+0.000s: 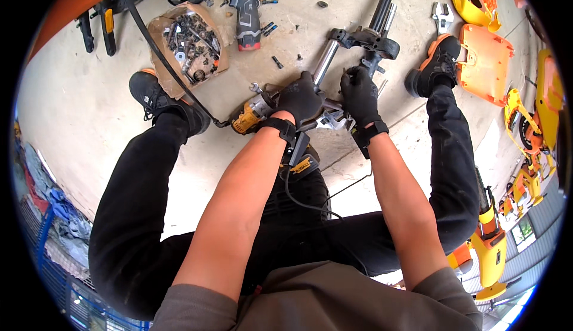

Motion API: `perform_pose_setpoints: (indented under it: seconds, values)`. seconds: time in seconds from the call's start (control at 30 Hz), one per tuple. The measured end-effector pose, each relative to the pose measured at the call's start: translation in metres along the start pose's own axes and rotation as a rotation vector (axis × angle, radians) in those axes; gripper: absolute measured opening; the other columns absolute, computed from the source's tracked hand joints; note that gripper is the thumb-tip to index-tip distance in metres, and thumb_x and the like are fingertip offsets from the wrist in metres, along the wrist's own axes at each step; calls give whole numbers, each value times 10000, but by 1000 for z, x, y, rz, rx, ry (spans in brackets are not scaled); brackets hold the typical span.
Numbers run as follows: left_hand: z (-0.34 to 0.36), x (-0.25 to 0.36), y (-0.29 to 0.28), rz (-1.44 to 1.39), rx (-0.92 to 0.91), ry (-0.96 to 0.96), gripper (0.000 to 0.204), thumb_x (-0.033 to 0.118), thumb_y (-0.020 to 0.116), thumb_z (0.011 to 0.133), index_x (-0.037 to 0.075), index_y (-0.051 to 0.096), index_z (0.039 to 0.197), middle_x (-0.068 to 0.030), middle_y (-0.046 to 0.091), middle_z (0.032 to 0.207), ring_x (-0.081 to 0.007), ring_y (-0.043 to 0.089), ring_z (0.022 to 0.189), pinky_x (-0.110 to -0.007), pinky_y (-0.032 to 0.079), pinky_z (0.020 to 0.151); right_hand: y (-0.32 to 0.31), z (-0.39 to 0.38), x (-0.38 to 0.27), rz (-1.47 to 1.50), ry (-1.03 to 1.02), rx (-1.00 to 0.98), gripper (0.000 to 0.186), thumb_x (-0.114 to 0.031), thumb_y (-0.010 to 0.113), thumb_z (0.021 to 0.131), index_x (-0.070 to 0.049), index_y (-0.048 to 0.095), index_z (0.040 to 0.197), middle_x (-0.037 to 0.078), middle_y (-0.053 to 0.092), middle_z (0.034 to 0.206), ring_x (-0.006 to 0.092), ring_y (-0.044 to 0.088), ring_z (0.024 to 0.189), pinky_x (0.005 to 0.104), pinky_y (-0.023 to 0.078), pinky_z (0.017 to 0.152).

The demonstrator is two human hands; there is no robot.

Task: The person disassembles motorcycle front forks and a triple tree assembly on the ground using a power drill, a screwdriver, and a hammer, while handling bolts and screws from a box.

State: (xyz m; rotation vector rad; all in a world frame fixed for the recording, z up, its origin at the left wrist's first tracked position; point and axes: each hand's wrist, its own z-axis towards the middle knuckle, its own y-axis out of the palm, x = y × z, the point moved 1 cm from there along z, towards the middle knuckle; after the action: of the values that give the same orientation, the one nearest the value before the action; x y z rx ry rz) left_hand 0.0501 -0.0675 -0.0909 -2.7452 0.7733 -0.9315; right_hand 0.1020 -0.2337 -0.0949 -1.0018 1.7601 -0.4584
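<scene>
A fork assembly lies on the floor in front of me, with a silver tube [325, 64], a black clamp [365, 40] and a long black tube [385, 3] running away from me. My left hand [300, 99], in a black glove, is closed at the near end of the silver tube. My right hand [360, 97], gloved too, has its fingers curled together just below the clamp; what they pinch is too small to make out. Left of my left hand lies a yellow and black power tool [246, 116]. Shiny metal parts [330, 119] show between my wrists.
A cardboard box of bolts [190, 48] stands by my left shoe, a grey cordless driver [245, 12] beyond it. Loose bolts [277, 62] dot the concrete. An adjustable wrench [443, 18] and orange panel [486, 62] lie by my right shoe. A black hose [161, 56] crosses at left.
</scene>
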Motion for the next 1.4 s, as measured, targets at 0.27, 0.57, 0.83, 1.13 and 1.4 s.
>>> perform_pose_setpoints:
  seconds: [0.27,0.57,0.83,1.13,1.4]
  values:
    - [2,-4,24,165,235,68,385,265,645,849,15,499,1103,-240,658,969,-398,671,917,-500,530,804,-5,1,-60,279,-181,-178,334,-40,527,936,-64,509,1269,61,547,679,148,538,587,311,448,562]
    - [-4,1,26,232,368,1,310,249,646,831,36,547,1034,-194,658,881,-382,659,868,-500,515,751,-30,6,-50,9,-99,99,178,-112,636,849,-32,637,1008,180,683,902,345,664,834,424,517,743]
    - [-3,11,7,469,308,63,362,351,697,819,42,648,1001,-152,580,1065,-317,620,972,-428,526,786,-54,35,-62,-87,-146,67,180,-152,651,866,-6,696,960,133,688,704,258,692,672,365,520,627]
    - [12,13,20,463,438,98,420,417,673,852,55,557,1030,-149,614,1004,-303,674,900,-428,549,755,-18,55,-15,92,-229,96,131,-85,588,923,25,653,951,79,622,689,159,607,587,307,487,545]
    - [34,-4,36,322,410,83,348,334,626,891,42,502,1033,-191,674,910,-371,696,818,-472,563,720,-20,55,-19,13,-263,130,137,-100,597,903,14,668,932,117,648,680,208,653,611,340,506,577]
